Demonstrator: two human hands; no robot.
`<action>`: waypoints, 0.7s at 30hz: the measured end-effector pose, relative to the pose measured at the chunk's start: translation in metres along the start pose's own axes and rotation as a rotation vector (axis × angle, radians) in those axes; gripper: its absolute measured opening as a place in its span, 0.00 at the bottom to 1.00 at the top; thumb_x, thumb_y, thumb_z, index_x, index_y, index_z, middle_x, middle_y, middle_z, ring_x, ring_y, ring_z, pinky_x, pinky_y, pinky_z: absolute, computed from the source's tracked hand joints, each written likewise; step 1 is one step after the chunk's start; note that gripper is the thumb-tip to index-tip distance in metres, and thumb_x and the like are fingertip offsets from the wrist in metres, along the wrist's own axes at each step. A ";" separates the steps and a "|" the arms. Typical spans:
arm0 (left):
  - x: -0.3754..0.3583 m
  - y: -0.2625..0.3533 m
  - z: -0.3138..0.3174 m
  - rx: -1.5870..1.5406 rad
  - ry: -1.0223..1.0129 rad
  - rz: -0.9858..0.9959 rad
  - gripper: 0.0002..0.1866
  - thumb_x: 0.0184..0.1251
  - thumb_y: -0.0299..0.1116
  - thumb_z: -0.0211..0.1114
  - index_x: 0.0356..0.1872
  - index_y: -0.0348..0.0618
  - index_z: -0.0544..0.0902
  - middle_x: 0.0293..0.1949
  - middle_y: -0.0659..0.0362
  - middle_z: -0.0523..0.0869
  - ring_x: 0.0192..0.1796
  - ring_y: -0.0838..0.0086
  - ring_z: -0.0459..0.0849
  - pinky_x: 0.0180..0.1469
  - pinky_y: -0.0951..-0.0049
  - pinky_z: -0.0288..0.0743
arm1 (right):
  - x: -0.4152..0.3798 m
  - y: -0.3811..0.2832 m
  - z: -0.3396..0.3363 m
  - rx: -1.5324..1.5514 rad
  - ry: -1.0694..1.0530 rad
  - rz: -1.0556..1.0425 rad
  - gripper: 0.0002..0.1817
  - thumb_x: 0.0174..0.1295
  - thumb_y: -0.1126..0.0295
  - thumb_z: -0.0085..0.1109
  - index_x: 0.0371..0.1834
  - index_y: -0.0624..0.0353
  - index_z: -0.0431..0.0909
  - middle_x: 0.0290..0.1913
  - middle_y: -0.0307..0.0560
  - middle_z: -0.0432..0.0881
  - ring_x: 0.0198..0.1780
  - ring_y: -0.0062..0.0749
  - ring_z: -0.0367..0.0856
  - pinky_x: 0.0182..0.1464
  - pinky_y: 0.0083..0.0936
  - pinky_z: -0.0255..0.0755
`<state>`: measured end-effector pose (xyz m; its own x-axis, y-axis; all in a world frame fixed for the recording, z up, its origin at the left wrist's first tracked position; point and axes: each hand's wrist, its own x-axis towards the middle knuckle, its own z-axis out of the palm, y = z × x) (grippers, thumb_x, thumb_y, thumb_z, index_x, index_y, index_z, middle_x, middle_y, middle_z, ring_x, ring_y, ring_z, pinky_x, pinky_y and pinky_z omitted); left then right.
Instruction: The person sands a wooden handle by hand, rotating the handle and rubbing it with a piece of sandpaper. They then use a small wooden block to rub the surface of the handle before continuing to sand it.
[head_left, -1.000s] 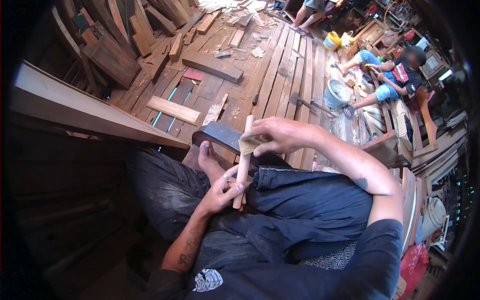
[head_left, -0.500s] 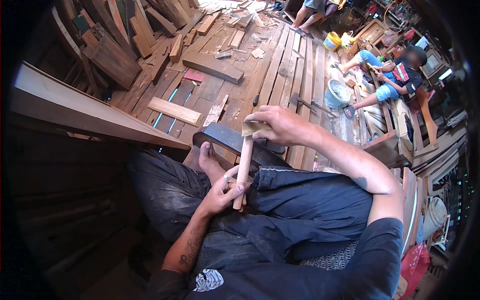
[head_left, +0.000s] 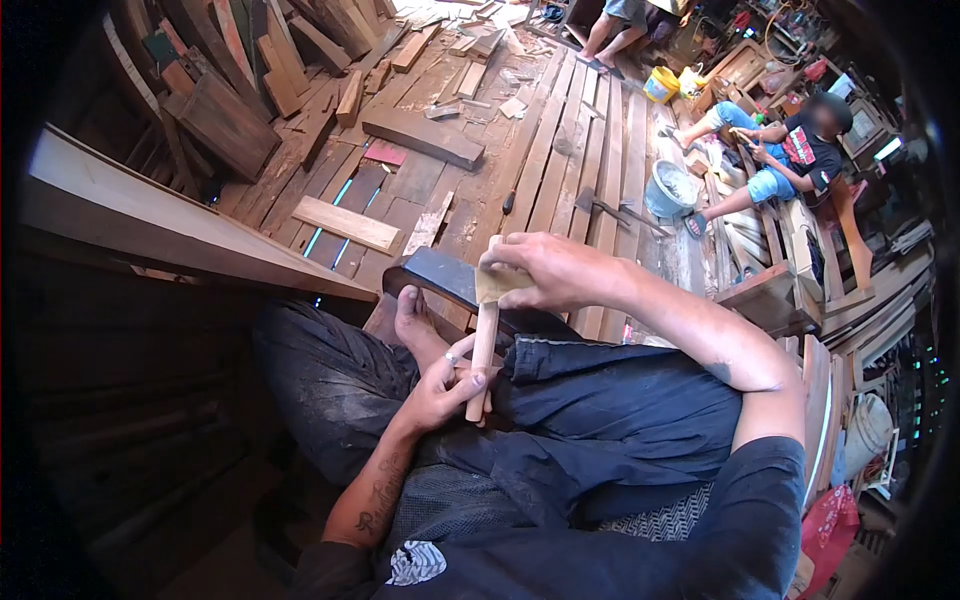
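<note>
In the head view, my left hand [head_left: 447, 388] is closed around the lower part of a pale wooden piece [head_left: 484, 342] above my lap. My right hand [head_left: 552, 272] pinches a tan sheet of sandpaper [head_left: 492, 284] that wraps over the upper end of the same piece, so that end is hidden. The wood stands tilted, its free lower tip showing below my left fingers. Just behind the sandpaper lies a dark, curved-ended slab [head_left: 437, 276], close to my bare foot.
A long board [head_left: 180, 220] runs along the left. On the plank floor lie a pale board [head_left: 347, 223], a thick dark plank [head_left: 424, 138], a hammer-like tool [head_left: 588, 200] and a grey bucket [head_left: 671, 188]. At the right sits another person [head_left: 785, 150]; someone's legs [head_left: 607, 40] show at the back.
My right hand has slid the sandpaper down the wooden piece, nearer to my left hand. My left hand keeps its hold in almost the same place.
</note>
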<state>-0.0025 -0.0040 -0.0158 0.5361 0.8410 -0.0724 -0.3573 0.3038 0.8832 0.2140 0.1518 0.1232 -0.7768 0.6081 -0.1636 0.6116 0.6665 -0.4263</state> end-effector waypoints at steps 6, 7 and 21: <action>-0.001 -0.003 -0.002 -0.005 0.014 -0.022 0.38 0.81 0.35 0.61 0.83 0.33 0.53 0.43 0.54 0.86 0.37 0.72 0.88 0.41 0.71 0.84 | 0.002 0.002 -0.006 -0.008 0.124 0.054 0.26 0.61 0.64 0.74 0.62 0.57 0.79 0.52 0.56 0.81 0.55 0.54 0.84 0.59 0.42 0.80; 0.000 -0.004 -0.002 -0.005 0.006 -0.015 0.38 0.81 0.35 0.61 0.83 0.33 0.53 0.43 0.54 0.86 0.37 0.72 0.88 0.41 0.71 0.85 | 0.001 0.000 -0.006 0.008 0.089 0.062 0.26 0.61 0.64 0.74 0.62 0.58 0.79 0.52 0.56 0.81 0.55 0.54 0.85 0.59 0.42 0.80; -0.002 -0.007 -0.005 0.019 0.010 -0.008 0.38 0.80 0.36 0.62 0.82 0.33 0.55 0.53 0.54 0.85 0.46 0.75 0.86 0.51 0.72 0.82 | 0.003 -0.027 -0.003 -0.142 -0.065 -0.009 0.27 0.58 0.60 0.77 0.58 0.59 0.80 0.50 0.57 0.84 0.57 0.55 0.83 0.60 0.50 0.78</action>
<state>-0.0045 -0.0053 -0.0245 0.5314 0.8429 -0.0839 -0.3386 0.3022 0.8911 0.1956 0.1366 0.1370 -0.7878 0.5754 -0.2198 0.6158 0.7292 -0.2983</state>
